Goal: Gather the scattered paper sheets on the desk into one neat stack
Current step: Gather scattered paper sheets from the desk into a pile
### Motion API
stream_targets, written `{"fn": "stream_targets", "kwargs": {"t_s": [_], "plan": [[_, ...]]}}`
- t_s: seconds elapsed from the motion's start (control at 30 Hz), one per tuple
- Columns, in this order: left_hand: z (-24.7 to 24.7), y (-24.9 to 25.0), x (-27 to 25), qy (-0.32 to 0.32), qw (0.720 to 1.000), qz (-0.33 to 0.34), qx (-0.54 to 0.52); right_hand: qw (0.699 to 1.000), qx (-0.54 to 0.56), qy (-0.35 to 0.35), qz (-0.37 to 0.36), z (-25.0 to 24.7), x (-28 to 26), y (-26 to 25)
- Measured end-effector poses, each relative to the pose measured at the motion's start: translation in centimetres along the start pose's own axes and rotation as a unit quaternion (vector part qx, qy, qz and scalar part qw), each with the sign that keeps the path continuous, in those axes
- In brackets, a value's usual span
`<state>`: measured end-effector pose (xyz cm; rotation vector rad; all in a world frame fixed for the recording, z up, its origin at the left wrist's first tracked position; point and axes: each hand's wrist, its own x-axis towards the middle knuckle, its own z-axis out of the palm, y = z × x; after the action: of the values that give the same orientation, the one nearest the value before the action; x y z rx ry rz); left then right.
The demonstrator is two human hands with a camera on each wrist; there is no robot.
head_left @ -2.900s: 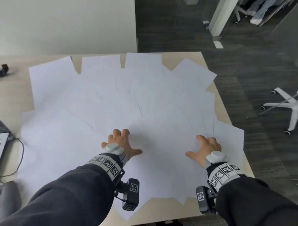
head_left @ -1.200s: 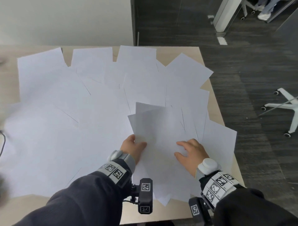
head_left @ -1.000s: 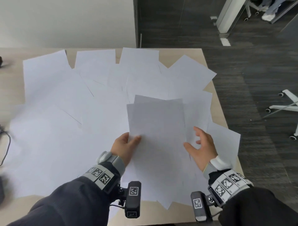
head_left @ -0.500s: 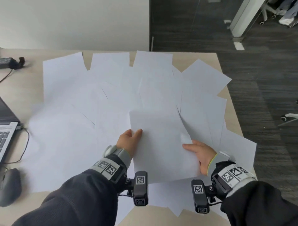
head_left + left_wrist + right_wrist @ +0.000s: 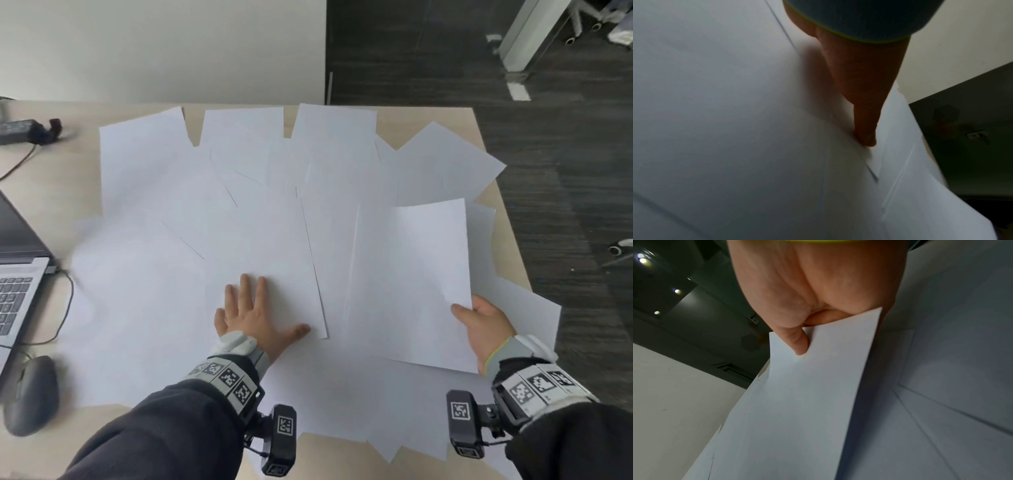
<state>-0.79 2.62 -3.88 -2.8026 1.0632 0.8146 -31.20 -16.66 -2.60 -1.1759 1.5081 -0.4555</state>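
Paper sheets lie fanned and overlapping across the desk, filling mid-frame. Right hand pinches a lifted sheaf at lower right, thumb on top. Left hand presses flat, fingers spread, on a sheet at lower centre. Laptop and mouse sit at left.

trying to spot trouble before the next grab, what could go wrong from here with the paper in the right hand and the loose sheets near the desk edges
1. The right hand pinches the held sheets at one edge only; they may bend or fan apart before they are squared up.
2. Some scattered sheets overhang the desk at the right edge; a sideways sweep could push them off.
3. The left hand lies flat on overlapping sheets; dragging them could shift or crease those underneath.
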Motion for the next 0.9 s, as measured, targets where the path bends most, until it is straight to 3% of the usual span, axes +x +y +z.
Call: {"fn": "stream_targets", "kwargs": {"t_s": [0.23,0.57,0.7,0.9], "plan": [[-0.2,-0.4,-0.1,-0.003,1.0,0.019,-0.01,1.0,0.0,-0.008,-0.006,1.1,-0.1,0.2],[-0.7,-2.3,0.5,0.084,0.987,0.046,-0.131,0.998,0.057,-0.023,-0.003,3.2,-2.0,0.9],[-1.0,-0.4,-0.6,0.113,0.977,0.096,-0.153,0.998,0.05,-0.048,0.001,4.6,-2.4,0.9],[0.1,5.2,-2.8,-0.002,0.981,0.191,-0.033,0.995,0.056,-0.056,0.058,6.3,-3.1,0.2]]}}
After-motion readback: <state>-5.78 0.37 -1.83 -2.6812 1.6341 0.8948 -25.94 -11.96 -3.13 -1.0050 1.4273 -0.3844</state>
